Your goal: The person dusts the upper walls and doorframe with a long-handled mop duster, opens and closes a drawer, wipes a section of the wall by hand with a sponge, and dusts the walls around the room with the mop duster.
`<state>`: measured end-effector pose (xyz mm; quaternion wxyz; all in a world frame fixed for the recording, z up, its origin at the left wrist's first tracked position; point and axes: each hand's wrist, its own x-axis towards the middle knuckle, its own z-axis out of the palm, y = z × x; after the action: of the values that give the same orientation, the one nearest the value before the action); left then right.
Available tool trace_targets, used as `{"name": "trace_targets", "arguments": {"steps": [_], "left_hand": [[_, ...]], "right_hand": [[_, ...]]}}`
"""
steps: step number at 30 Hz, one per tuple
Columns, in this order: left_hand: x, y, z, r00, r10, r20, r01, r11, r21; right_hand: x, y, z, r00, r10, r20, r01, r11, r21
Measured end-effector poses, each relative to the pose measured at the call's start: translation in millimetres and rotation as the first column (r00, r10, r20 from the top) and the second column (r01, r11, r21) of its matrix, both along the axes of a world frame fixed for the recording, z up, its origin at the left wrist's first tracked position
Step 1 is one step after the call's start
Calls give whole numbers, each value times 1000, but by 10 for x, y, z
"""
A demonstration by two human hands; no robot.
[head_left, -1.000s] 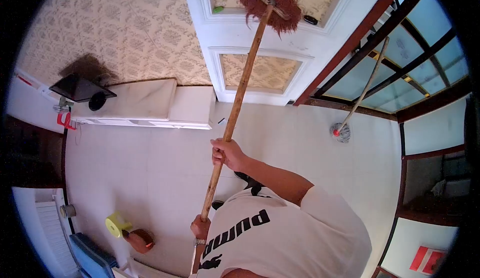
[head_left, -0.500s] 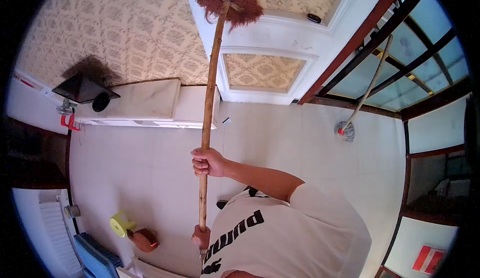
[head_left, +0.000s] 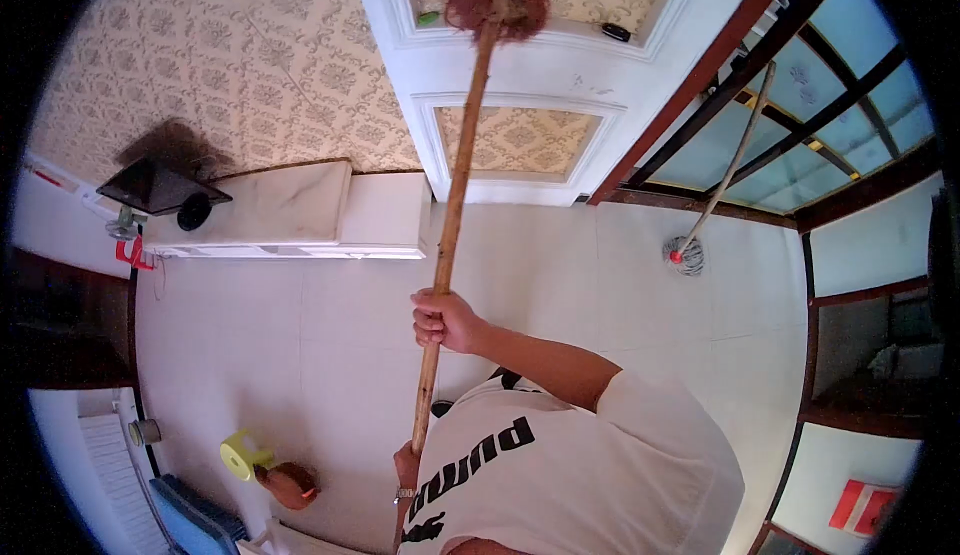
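Note:
My right hand (head_left: 450,321) is closed around the middle of a long wooden handle. Lower down, close to the shirt, my left hand (head_left: 406,465) grips the same handle near its end, partly hidden by the body; a metal band circles that wrist. The handle belongs to a mop (head_left: 460,185) raised at a slant. Its shaggy reddish-brown head (head_left: 520,0) is in front of the upper panel of a white door (head_left: 540,65), cut off by the top edge. Whether the strands touch the door I cannot tell.
A second mop (head_left: 684,255) with grey strands leans against the glass-paned frame on the right. A low cabinet (head_left: 385,217) carrying a dark screen (head_left: 160,190) lines the patterned wall. Lower left, a small brown animal (head_left: 288,486) is beside a yellow-green container (head_left: 240,452).
The mop head has swung right across the door and slightly upward, exposing a small green object at its left. Both hands keep their grip; my right hand has shifted right.

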<state>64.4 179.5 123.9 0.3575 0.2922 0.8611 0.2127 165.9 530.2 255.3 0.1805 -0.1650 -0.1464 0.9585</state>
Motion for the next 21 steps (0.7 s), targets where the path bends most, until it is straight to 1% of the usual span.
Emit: {"name": "trace_targets", "arguments": {"steps": [1,2,4,5,7,9,10,11,13,14,15,16,18,20,21], "left_hand": [[5,41,7,997,25,77,-23,999,-28],[25,73,21,996,39,80,-37,999,-26],[69,97,96,994,-99,43,97,994,39],[78,102,172,995,-84,49,82,996,33],[49,190,323,990,-53,130,52,999,12],[77,306,559,993,-33,111,33,999,-2],[90,337,619,996,-20,91,21,1000,-14],[65,287,548,995,-28,92,29,1000,-10],[6,133,352,998,-7,-63,12,997,73],[13,144,406,998,-14,-65,19,997,75],[30,140,470,990,-14,-142,26,996,87],[43,145,514,976,-12,-217,33,995,97],[35,30,414,982,2,-189,18,995,102],[11,-50,297,987,14,-160,3,995,104],[-2,-67,234,996,35,-80,-28,995,93]], "right_hand": [[16,6,-5,998,-21,52,22,1000,-10],[34,16,-6,998,-7,55,8,1000,-8],[72,11,-5,998,-49,47,50,999,-15],[69,-8,37,994,-71,82,71,997,12],[70,10,79,994,-41,100,39,999,18],[66,18,64,993,-32,117,29,999,28],[38,15,39,997,1,75,-2,1000,9],[2,25,18,999,33,32,-32,999,-5],[-107,-16,2,999,20,29,-20,1000,2],[-168,-51,-1,1000,15,25,-15,1000,-2],[-210,-56,-13,998,52,30,-52,999,5],[-236,-61,6,999,47,28,-47,999,6],[-274,-111,48,997,63,42,-65,997,29],[-273,-147,59,998,26,64,-28,999,30],[-254,-147,80,996,5,91,-7,1000,26]]}}
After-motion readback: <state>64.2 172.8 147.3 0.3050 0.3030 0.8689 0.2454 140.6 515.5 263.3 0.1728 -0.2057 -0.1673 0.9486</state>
